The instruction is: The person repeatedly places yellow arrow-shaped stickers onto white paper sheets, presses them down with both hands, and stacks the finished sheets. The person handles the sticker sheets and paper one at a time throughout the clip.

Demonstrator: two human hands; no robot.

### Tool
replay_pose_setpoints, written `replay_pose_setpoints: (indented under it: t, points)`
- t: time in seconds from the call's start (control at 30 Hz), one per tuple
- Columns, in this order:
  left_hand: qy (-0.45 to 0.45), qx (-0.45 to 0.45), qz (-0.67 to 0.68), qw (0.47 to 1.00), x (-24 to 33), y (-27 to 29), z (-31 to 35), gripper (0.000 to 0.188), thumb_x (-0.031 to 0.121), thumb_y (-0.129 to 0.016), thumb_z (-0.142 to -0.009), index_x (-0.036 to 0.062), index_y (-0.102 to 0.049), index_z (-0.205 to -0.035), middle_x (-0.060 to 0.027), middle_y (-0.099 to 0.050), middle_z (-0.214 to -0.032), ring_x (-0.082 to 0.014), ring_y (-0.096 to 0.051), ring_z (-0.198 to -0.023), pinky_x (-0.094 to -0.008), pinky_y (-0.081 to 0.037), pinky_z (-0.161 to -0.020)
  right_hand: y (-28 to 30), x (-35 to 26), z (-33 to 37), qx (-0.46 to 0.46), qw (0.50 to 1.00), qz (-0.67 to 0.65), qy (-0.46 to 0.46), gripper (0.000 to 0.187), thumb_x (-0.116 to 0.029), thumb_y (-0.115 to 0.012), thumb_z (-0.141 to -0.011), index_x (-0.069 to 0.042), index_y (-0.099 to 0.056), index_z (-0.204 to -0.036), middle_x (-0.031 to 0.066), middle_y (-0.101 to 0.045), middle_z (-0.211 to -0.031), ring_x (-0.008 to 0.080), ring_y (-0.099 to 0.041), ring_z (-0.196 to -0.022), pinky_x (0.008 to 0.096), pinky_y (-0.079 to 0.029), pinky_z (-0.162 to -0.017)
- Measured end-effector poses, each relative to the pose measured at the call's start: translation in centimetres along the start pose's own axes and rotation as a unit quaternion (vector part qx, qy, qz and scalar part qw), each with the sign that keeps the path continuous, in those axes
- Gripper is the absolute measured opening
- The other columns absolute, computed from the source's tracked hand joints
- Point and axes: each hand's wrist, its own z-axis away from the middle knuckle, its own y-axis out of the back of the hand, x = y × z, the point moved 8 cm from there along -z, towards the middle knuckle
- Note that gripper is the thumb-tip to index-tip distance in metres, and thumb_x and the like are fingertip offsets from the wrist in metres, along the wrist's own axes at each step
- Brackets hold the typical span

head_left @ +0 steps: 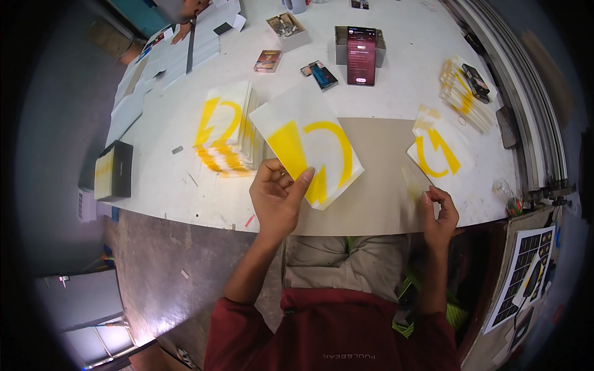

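My left hand (pixel 277 199) pinches a flat white sleeve (pixel 328 145) with a bold yellow print between thumb and fingers, holding it tilted above the table. Lower right, my right hand (pixel 440 213) is closed in a pinch at the table's near edge. A thin, blurred translucent piece (pixel 413 185) with a yellowish tint shows at its fingertips; its kind cannot be made out. Just beyond that hand lie a few similar yellow-printed sleeves (pixel 437 151). To the left of the held sleeve stands a thick stack of printed sleeves (pixel 226 133).
A brown board (pixel 377 216) covers the table's middle front. Farther back, a phone (pixel 361 59) leans on a grey box, near small packs (pixel 268 60) and an open box (pixel 291 31). A bundle of sleeves (pixel 461 93) lies right; a black box (pixel 117 170) left. Another person's hand (pixel 181 33) is far left.
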Motion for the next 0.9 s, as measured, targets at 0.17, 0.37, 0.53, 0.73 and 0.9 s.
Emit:
replay_pose_setpoints:
  t: [0.17,0.37,0.53,0.73,0.9]
  points:
    - [-0.029,-0.013,0.0,1.0,0.5,-0.8,0.6,0.028,-0.008,-0.07,-0.093,-0.0048,-0.053,-0.115,-0.0182,-0.071,-0.112,-0.0174,-0.071,-0.102,-0.0285,-0.059,-0.087,-1.8,-0.9,1.5,-0.048,0.998,-0.032,0.012,0.023,-0.002,-0.072,-0.093,0.004,-0.068,-0.115,0.009,-0.07,-0.099,0.0162,-0.064,-0.097,0.0319,-0.048,-0.094]
    - [-0.028,-0.006,0.018,0.999,1.3,-0.3,0.4,0.029,-0.008,-0.071,-0.092,-0.0046,-0.054,-0.115,-0.0156,-0.071,-0.11,-0.0159,-0.07,-0.104,-0.0276,-0.057,-0.089,-1.3,-1.7,0.9,-0.008,0.993,0.074,0.094,0.025,0.0,-0.073,-0.089,0.003,-0.069,-0.113,0.0133,-0.072,-0.097,0.023,-0.066,-0.095,0.036,-0.05,-0.091]
    - [-0.134,0.096,-0.136,0.977,7.7,5.7,-5.2,0.036,-0.003,-0.076,-0.09,-0.0053,-0.058,-0.122,-0.0109,-0.072,-0.104,-0.0129,-0.069,-0.094,-0.0262,-0.056,-0.082,1.6,0.2,0.2,0.024,0.991,0.103,0.087,0.024,-0.001,-0.073,-0.09,0.003,-0.069,-0.113,0.0143,-0.072,-0.095,0.0239,-0.067,-0.092,0.0366,-0.05,-0.089]
    - [-0.081,0.077,-0.268,0.957,10.2,16.4,-17.2,0.038,0.008,-0.078,-0.09,-0.005,-0.066,-0.124,-0.0084,-0.073,-0.096,-0.0108,-0.067,-0.08,-0.0246,-0.054,-0.069,2.2,2.7,0.5,0.01,0.996,0.079,0.051,0.021,-0.002,-0.071,-0.092,0.005,-0.068,-0.111,0.0141,-0.071,-0.092,0.0231,-0.066,-0.09,0.0368,-0.05,-0.088]
    - [0.007,0.02,-0.453,0.891,3.7,20.9,-18.9,0.04,0.016,-0.084,-0.085,-0.0021,-0.071,-0.119,-0.0055,-0.07,-0.088,-0.0094,-0.062,-0.07,-0.0267,-0.05,-0.059,1.3,1.4,0.5,0.012,0.993,0.089,0.075,0.021,-0.003,-0.072,-0.089,0.004,-0.068,-0.109,0.0148,-0.071,-0.092,0.027,-0.065,-0.09,0.0393,-0.049,-0.088]
